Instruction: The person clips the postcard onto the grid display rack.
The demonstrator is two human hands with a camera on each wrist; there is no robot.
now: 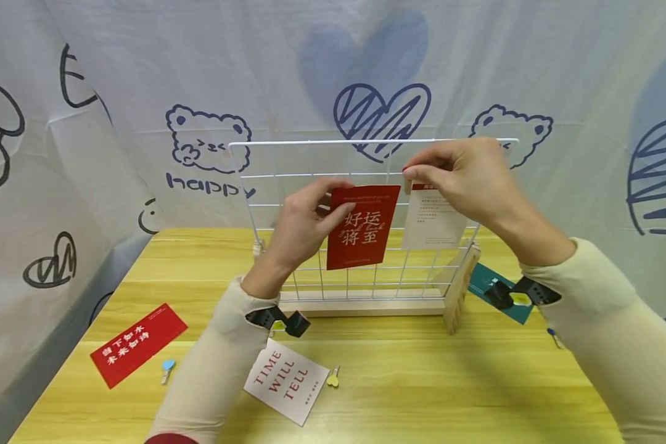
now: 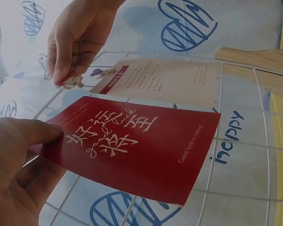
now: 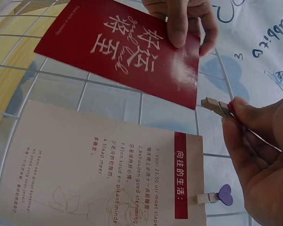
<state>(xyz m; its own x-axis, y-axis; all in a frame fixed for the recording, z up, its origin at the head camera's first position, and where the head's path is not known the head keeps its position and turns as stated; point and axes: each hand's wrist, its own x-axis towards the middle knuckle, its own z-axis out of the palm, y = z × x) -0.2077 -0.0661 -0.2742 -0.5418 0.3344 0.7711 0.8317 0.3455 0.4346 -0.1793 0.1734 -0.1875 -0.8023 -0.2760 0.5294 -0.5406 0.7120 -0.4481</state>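
Note:
My left hand [image 1: 305,222] pinches a red card [image 1: 363,228] with white lettering by its upper edge, in front of a white wire grid rack [image 1: 288,143]. Between thumb and fingers, my right hand [image 1: 466,179] pinches a small wooden clothespin [image 3: 214,105] near the grid's top. In the right wrist view, the clothespin's tip lies close to the red card's upper corner; whether they touch I cannot tell. A cream card [image 3: 92,165] with a red band hangs on the grid, clipped by a purple heart clothespin [image 3: 217,197]. The right hand partly covers that card in the head view.
Left on the wooden table lie a long red card [image 1: 139,345] and a blue heart clothespin [image 1: 168,370]. Nearer are a white card [image 1: 285,382] and a yellow heart clothespin [image 1: 333,377]. A green card [image 1: 485,280] and a dark blue clothespin [image 1: 555,338] lie right.

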